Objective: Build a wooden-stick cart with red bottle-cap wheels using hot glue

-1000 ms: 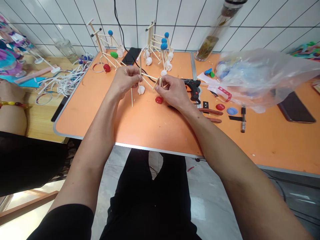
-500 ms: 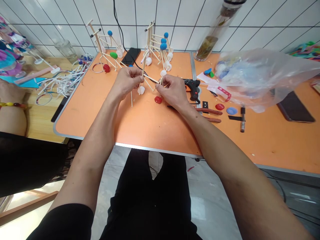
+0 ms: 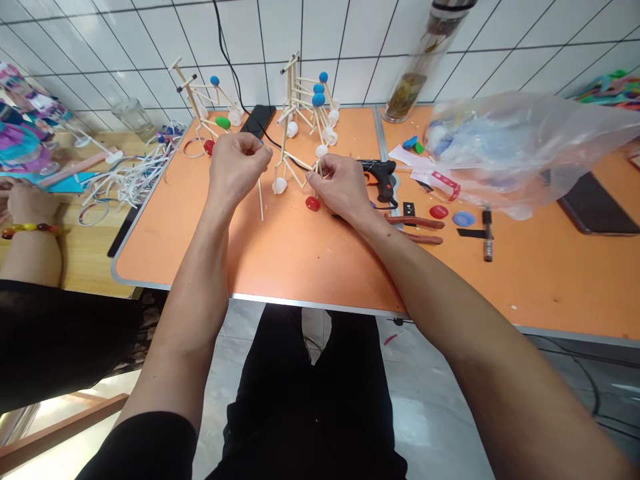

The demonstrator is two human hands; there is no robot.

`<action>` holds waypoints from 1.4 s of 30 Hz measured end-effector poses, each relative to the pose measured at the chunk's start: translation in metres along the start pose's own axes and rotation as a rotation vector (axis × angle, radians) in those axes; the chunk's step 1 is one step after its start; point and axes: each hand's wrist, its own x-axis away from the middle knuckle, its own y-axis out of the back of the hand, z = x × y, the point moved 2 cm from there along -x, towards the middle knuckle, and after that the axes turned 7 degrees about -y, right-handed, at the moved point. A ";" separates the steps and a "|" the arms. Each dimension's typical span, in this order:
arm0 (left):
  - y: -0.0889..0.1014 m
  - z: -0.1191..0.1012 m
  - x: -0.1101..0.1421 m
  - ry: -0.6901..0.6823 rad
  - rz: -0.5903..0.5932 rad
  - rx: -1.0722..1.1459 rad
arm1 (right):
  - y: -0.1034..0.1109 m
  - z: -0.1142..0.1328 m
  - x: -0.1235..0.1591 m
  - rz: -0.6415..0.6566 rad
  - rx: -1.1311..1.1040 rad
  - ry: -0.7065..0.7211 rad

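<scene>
A small figure of thin wooden sticks (image 3: 283, 143) stands on the orange table, with a white round piece (image 3: 279, 186) at one foot and a red piece (image 3: 313, 203) near the other. My right hand (image 3: 343, 183) pinches its right-hand sticks between thumb and fingers. To the left of the figure, my left hand (image 3: 237, 163) is raised, thumb and forefinger pressed together; whatever they hold is too small or hidden. Just below those fingertips shows a loose-looking stick (image 3: 261, 200), its upper end near the hand.
Similar stick figures with blue balls (image 3: 319, 99) stand behind. Right lie a black glue gun (image 3: 383, 177), red-handled pliers (image 3: 417, 222), a marker (image 3: 487, 233), a plastic bag (image 3: 505, 147) and a phone (image 3: 600, 203). At left, another person's arm (image 3: 35, 250) rests beside white cords (image 3: 125, 173).
My left hand has let go of the figure's upright stick and moved left, away from it. My right hand keeps its pinch on the figure. The view has shifted slightly.
</scene>
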 end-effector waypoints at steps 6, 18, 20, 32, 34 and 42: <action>-0.020 -0.020 0.015 0.001 0.140 0.081 | 0.002 0.004 0.003 0.010 -0.013 -0.003; -0.042 -0.010 0.026 0.083 0.290 0.078 | 0.002 0.005 0.005 0.048 -0.060 -0.003; -0.045 -0.009 0.026 0.094 0.306 0.092 | 0.001 0.006 0.005 0.055 -0.066 -0.015; -0.053 -0.005 0.024 0.134 0.309 0.133 | 0.004 0.013 0.006 0.109 -0.103 0.004; -0.052 -0.003 0.022 0.151 0.289 0.134 | 0.006 0.013 0.007 0.125 -0.106 0.014; -0.049 0.006 0.015 0.136 0.221 0.123 | 0.007 -0.002 0.009 0.169 -0.074 0.073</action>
